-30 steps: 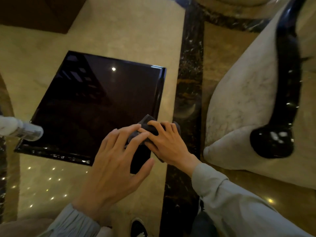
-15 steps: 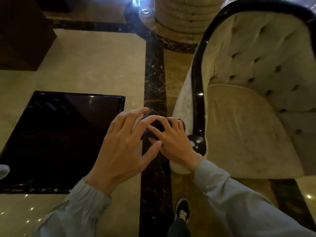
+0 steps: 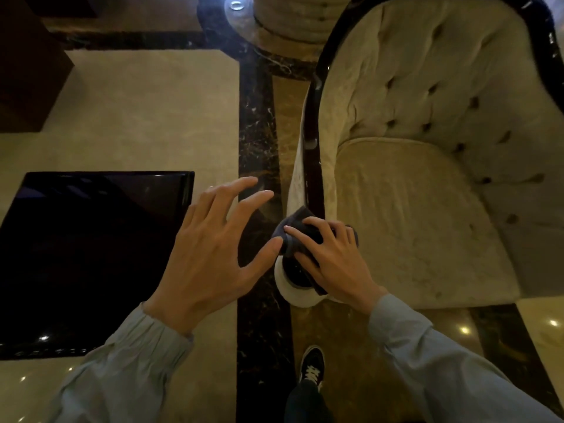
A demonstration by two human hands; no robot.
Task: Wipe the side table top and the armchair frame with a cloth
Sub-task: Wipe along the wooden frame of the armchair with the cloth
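A dark grey cloth (image 3: 294, 232) lies bunched on the front end of the armchair's glossy black frame (image 3: 312, 141), which runs up the left arm and around the tufted beige back. My right hand (image 3: 331, 254) presses down on the cloth, fingers spread over it. My left hand (image 3: 210, 245) hovers just left of it, fingers apart, its thumb tip near the cloth, holding nothing. The square side table (image 3: 85, 257) with its shiny black top stands at the left, below my left forearm.
The beige seat cushion (image 3: 418, 227) fills the right. A round stone column base (image 3: 287, 22) stands behind the chair. A dark cabinet (image 3: 27, 71) is at the far left. My shoe (image 3: 311, 366) rests on the marble floor's dark band.
The view swung from the table to the armchair. Both hands carried the cloth right, off the table corner onto the chair arm's front end. My left hand has let go and spread open.
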